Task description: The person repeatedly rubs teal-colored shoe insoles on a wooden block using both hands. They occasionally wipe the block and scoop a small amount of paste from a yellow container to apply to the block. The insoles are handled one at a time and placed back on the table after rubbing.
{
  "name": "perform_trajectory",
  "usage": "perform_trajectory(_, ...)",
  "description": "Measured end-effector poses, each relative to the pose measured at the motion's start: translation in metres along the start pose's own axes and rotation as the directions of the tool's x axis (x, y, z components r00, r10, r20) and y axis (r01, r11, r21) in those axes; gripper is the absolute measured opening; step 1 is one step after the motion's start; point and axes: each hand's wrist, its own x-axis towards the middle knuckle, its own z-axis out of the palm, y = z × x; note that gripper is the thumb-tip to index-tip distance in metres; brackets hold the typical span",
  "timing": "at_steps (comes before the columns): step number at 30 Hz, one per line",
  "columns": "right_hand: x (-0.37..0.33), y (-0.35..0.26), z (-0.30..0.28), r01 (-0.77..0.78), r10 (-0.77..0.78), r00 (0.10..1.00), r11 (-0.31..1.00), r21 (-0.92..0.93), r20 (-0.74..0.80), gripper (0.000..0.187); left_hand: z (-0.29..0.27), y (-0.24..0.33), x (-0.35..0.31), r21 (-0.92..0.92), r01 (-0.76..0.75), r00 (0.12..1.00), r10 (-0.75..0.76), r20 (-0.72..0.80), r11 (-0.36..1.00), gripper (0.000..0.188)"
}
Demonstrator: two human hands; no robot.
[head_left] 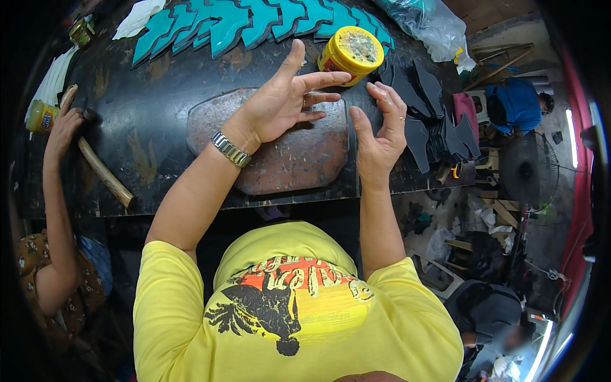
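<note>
My left hand, a metal watch at its wrist, hovers above a worn reddish-brown slab on the dark table. Its thumb and fingers are spread, with nothing in them. To the right, my right hand is raised with fingers bent but apart, a ring on one of them; it is open too. Just beyond both hands stands a yellow jar whose top is crusted with dried residue. My left fingertips overlap the jar's lower edge in view; I cannot tell whether they touch it.
Teal cut-out pieces overlap in a row along the far side. Black cut-out pieces are stacked at the right. At the left, another person's hand holds a wooden-handled hammer near a second yellow jar. A fan stands beyond the table's right end.
</note>
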Motion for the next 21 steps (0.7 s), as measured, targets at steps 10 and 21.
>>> perform_trajectory(10,0.014,-0.020,0.022,-0.034,0.007,0.990,0.981,0.193,0.139,0.041,-0.003,-0.004,0.000,-0.019,-0.016,0.995,0.018,0.103,1.000,0.110)
perform_trajectory(21,0.009,-0.013,0.027,-0.125,0.068,0.988,0.884,0.450,0.140,0.021,0.001,-0.015,-0.001,-0.063,0.030,0.983,-0.018,0.181,0.998,0.142)
